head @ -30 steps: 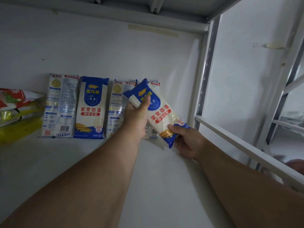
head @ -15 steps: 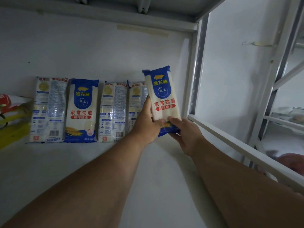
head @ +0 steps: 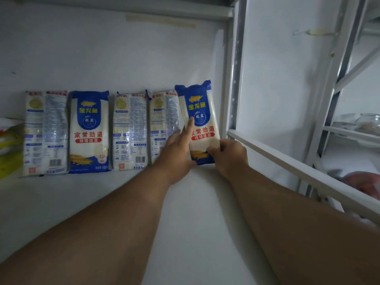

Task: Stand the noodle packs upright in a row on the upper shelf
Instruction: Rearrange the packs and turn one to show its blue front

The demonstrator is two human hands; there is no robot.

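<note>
Four flat crinkly plastic noodle packs stood upright along white wall on smooth upper shelf. My left hand, fingers straight, pressed fifth pack, rightmost in row, upright. My right hand pinched its blue lower corner beside steel post.

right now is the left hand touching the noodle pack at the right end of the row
Touching. The head view shows the left hand with straight fingers laid on the front of the rightmost noodle pack, its fingertip on the blue label.
</note>
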